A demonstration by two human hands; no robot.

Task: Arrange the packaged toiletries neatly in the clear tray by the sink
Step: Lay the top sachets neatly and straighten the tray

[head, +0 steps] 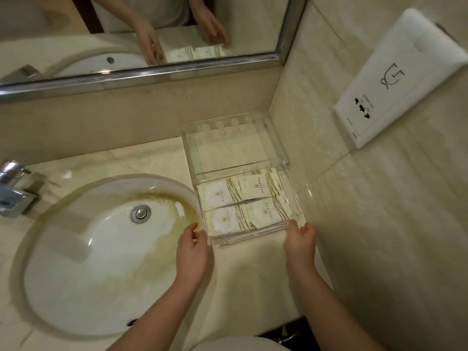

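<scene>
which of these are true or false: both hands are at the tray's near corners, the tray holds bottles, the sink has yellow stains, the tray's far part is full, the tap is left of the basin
1. Both hands are at the tray's near corners. True: the left hand and right hand flank the near end of the clear tray.
2. The tray holds bottles. False: it holds flat white packets with gold stripes.
3. The sink has yellow stains. True: the sink shows yellowish marks around the drain.
4. The tray's far part is full. False: the packets lie in the near part; the far part looks empty.
5. The tap is left of the basin. True: the tap sits at the left edge.
</scene>
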